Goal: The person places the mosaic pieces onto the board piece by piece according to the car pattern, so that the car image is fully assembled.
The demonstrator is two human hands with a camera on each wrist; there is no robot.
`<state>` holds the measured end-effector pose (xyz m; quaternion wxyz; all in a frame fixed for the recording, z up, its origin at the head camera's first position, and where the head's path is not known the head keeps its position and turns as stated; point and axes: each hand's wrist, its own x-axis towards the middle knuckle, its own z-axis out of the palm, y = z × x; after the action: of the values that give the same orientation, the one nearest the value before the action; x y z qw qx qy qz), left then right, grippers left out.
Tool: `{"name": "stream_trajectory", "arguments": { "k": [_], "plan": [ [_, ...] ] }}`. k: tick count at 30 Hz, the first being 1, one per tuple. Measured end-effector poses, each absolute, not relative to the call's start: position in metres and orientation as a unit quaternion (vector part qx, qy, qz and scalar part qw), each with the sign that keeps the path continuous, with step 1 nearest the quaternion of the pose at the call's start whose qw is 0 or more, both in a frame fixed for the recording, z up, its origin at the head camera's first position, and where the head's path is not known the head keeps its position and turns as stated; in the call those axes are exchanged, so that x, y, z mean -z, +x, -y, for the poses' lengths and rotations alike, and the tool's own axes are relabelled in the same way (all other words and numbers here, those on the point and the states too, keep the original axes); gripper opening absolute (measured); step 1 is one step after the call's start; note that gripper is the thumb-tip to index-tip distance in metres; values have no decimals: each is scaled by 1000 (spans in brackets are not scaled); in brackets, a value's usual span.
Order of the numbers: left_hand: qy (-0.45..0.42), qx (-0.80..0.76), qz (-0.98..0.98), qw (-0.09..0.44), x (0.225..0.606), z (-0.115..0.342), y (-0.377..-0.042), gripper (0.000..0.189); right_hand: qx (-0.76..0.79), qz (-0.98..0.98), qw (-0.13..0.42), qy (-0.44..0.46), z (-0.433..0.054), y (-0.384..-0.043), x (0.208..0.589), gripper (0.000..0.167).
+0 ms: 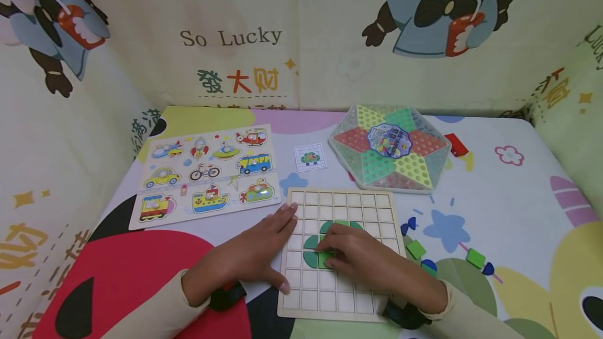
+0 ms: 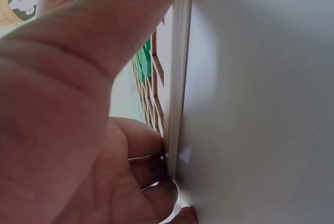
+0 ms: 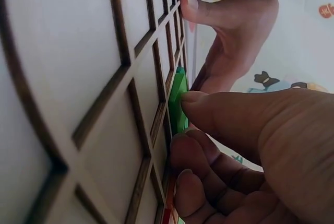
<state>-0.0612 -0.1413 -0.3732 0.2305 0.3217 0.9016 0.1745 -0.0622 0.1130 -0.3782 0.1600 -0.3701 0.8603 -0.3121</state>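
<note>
A wooden grid board (image 1: 339, 318) lies flat in front of me. In its cells sit several green pieces, among them dark green quarter-rounds (image 1: 310, 259) and lighter squares. My left hand (image 1: 254, 250) rests at the board's left edge, fingers extended and thumb apart. The left wrist view shows its thumb and fingertips against the board's rim (image 2: 180, 78). Over the middle of the board, my right hand (image 1: 360, 252) has curled fingers and pinches a green square tile (image 3: 177, 98) at the grid. Some cells beneath that hand are hidden; a bit of red shows below its fingers in the right wrist view.
Loose green squares (image 1: 476, 258) and blue quarter-rounds (image 1: 488, 268) lie right of the board. Behind stand a hexagonal game box (image 1: 346, 164) and a small pattern card (image 1: 301, 166); a red piece (image 1: 456, 145) lies beside the box. A vehicle puzzle board (image 1: 183, 213) is at left.
</note>
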Motion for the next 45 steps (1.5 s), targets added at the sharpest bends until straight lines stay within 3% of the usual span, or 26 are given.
{"name": "stream_trajectory", "arguments": {
  "k": [31,45],
  "plan": [
    [318,-183,-900,234,374,140,-61,120,285,-875,203,-335,-115,-63,367,23],
    [315,-178,-902,236,371,142,-60,119,365,-855,131,-344,-132,-64,372,16]
  ]
}}
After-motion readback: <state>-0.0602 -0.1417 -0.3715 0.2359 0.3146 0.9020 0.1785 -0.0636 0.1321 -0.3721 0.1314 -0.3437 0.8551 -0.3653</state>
